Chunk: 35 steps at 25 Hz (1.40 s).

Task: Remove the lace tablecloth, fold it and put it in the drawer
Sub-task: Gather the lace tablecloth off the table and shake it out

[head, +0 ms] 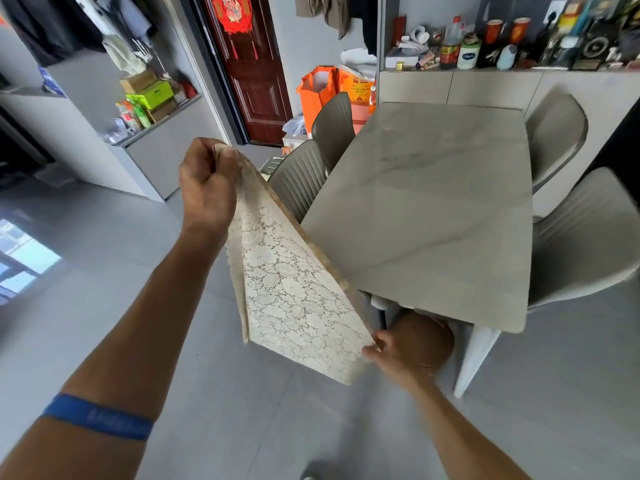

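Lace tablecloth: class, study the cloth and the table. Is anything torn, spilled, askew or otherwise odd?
Nothing stands out. The lace tablecloth is off the table, folded into a long strip held in the air between the left hand at the top and the right hand at the bottom. No tear or stain shows.

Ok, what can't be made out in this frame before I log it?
Head view only:
- Drawer: none in view.
- Cloth fold count: layers overlap and hide each other.
- Left hand grip: fingers curl away behind the fist.
- Right hand: motion-blurred.
- Brown round object: half under the table.
- Shelf labels: too small.
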Tool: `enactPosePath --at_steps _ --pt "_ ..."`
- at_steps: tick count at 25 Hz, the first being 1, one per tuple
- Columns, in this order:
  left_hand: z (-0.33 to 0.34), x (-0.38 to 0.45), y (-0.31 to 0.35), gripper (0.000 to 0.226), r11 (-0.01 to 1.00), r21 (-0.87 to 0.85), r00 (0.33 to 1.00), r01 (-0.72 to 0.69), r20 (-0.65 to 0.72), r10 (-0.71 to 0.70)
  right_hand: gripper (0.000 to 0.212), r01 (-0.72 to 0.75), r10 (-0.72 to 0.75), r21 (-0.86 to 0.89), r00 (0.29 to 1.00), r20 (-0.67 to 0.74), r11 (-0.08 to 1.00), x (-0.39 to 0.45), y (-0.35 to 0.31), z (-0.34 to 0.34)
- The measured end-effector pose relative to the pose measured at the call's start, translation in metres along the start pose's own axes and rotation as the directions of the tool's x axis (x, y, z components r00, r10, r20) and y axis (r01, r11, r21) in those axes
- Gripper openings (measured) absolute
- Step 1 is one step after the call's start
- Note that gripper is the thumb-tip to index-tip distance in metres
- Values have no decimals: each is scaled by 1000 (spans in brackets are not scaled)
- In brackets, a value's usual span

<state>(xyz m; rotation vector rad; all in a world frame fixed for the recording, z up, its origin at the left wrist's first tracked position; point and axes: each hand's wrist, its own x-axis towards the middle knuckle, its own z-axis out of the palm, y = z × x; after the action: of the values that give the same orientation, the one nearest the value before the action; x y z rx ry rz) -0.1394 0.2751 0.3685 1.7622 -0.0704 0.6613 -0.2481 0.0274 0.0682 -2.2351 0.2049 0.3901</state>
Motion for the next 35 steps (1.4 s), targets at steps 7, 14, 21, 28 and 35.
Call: enactPosePath --at_steps 7,14,21,28,35 --pt "-29 20 -1 19 996 -91 995 -28 -96 19 54 -85 116 -117 948 297 990 -29 27 59" --pt "-38 18 -25 23 995 -76 989 58 -130 -67 52 -143 145 -27 937 319 989 -34 44 55" --pt "-43 20 -61 23 967 3 948 255 -197 -249 59 -213 269 -174 859 436 962 -55 73 39" --pt "-41 16 -82 22 951 61 933 303 -224 -283 51 -168 346 -403 838 423 900 -80 104 39" --pt "-40 6 -87 23 937 197 946 289 -212 -247 12 -268 241 94 943 230 959 -81 105 34"
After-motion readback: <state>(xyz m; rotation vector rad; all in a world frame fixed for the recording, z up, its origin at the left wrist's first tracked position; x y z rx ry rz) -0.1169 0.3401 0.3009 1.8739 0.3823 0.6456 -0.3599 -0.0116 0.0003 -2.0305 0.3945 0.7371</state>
